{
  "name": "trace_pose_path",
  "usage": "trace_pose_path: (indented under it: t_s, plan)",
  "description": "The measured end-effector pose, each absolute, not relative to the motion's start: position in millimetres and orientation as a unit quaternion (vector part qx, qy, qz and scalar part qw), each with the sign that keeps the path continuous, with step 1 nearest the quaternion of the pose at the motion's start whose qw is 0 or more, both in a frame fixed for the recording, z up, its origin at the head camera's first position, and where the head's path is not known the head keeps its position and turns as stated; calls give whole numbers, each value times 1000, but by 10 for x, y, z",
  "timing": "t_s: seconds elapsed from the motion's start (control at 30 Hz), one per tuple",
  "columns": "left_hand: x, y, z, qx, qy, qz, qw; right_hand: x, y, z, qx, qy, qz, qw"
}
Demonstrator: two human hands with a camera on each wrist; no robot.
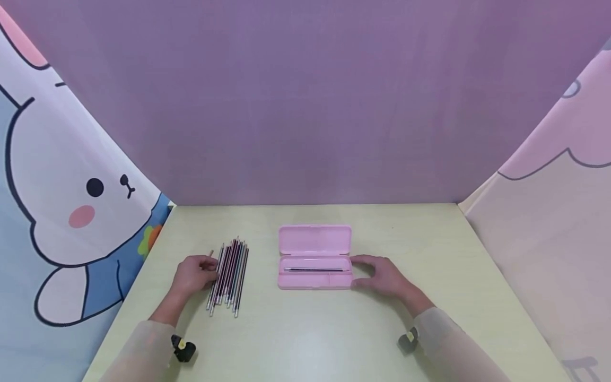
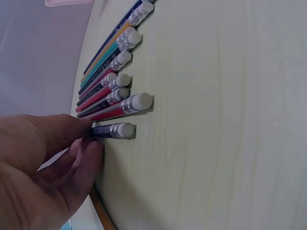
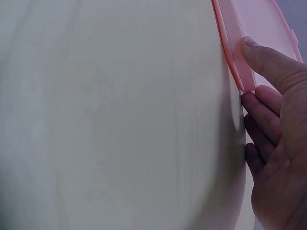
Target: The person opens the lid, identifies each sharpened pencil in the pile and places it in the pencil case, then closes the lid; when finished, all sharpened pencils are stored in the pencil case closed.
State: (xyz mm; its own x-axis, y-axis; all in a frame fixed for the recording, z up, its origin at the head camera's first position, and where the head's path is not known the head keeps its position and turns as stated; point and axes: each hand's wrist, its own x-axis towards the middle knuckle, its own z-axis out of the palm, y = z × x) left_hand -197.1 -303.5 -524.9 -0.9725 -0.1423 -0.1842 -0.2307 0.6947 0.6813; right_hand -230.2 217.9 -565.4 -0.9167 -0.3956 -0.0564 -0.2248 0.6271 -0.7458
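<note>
In the head view my left hand point(image 1: 193, 275) is at the left side of a row of pencils point(image 1: 234, 276). Its thumb and fingers pinch a dark blue pencil point(image 2: 112, 130) close to the white eraser, as the left wrist view shows; the fingers hide the rest of that pencil. My right hand point(image 1: 384, 276) holds the right end of an open pink pencil case point(image 1: 305, 282), thumb over its near wall point(image 3: 243, 52) and fingers at the corner. One dark pencil point(image 1: 312, 269) lies lengthwise inside the case.
The loose pencils, red, black, teal and yellow, lie side by side with erasers toward me. The case lid point(image 1: 315, 239) is folded back on the far side. A purple backdrop point(image 1: 305, 106) rises behind the pale wooden table point(image 1: 305, 339); printed cloths hang at both sides.
</note>
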Motion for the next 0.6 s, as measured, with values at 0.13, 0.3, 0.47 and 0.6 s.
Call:
trace_pose_path:
  t_s: [0.13,0.3,0.47,0.6]
  plan:
    - [-1969,-3014,-5236,-111,920,370,56,-2304,2177,-5640,-179,895,-394,105]
    - [-1973,-3002,-5246,-128,919,367,62,-2307,2179,-5622,-180,896,-394,103]
    - [-1966,-3009,-5235,-133,914,376,75,-2307,2180,-5625,-178,895,-396,103]
    - [-1938,-3021,-5195,-129,905,399,79,-2303,2174,-5632,-177,894,-397,105]
